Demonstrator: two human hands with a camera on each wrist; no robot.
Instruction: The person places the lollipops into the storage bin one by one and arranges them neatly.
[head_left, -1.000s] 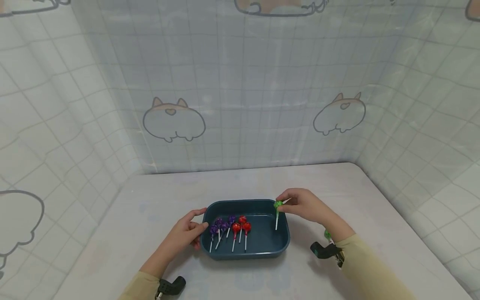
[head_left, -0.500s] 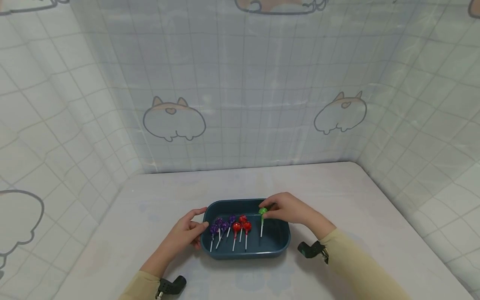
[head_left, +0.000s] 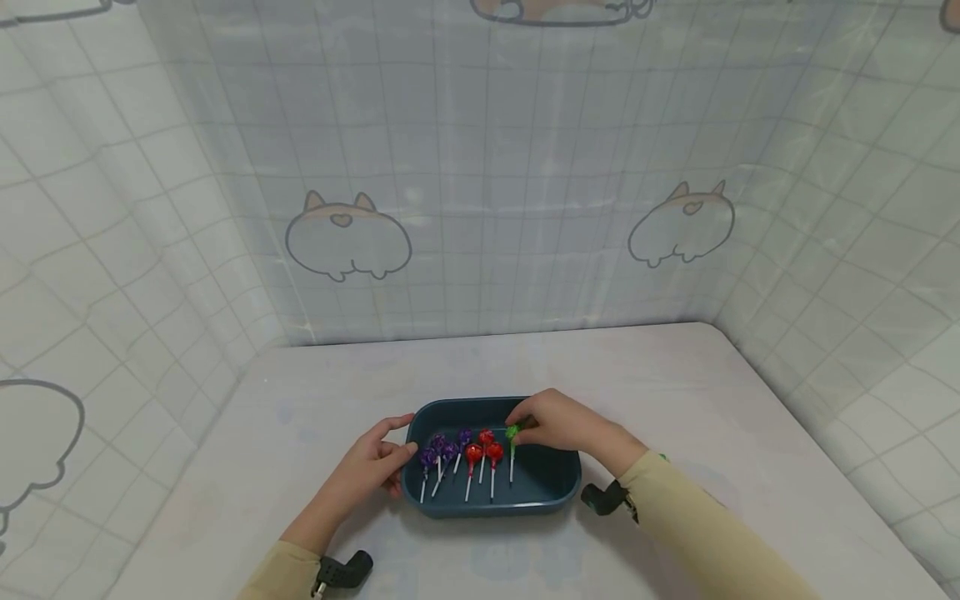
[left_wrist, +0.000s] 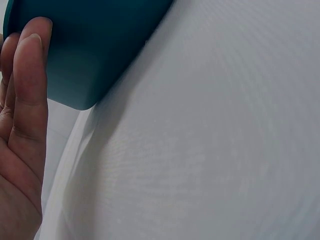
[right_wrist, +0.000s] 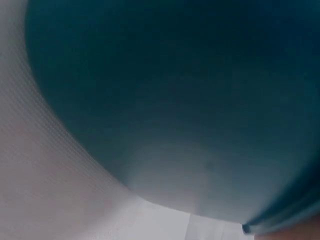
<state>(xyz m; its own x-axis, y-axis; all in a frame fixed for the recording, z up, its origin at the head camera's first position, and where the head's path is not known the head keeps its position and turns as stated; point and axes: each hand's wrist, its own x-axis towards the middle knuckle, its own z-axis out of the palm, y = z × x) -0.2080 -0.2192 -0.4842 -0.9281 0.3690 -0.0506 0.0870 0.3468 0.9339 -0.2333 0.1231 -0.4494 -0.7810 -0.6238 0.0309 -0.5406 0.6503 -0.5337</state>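
A dark blue-green rectangular tray point(head_left: 543, 483) stands on the table. My left hand point(head_left: 372, 461) holds its left end, thumb at the rim; in the left wrist view the fingers point(left_wrist: 31, 75) lie along the outer wall. Inside the tray my right hand point(head_left: 566, 423) pinches a green lollipop point(head_left: 512, 450) by its wrapped head, the white stick pointing toward me. Just left of it lie red lollipops point(head_left: 473, 454), then several purple lollipops point(head_left: 448, 451) at the left end. Only the tray's outer wall point(right_wrist: 175, 125) fills most of the right wrist view; the lollipop is hidden there.
Behind the right sleeve, a bit of another green lollipop point(head_left: 663, 457) shows on the white-covered table point(head_left: 330, 375). Grid-patterned sheets point(head_left: 480, 208) with animal drawings hang behind and on both sides. Each wrist wears a dark camera mount point(head_left: 347, 572).
My right hand has carried the green lollipop leftward from the tray's right end to beside the red ones. The left hand has stayed in place at the tray.
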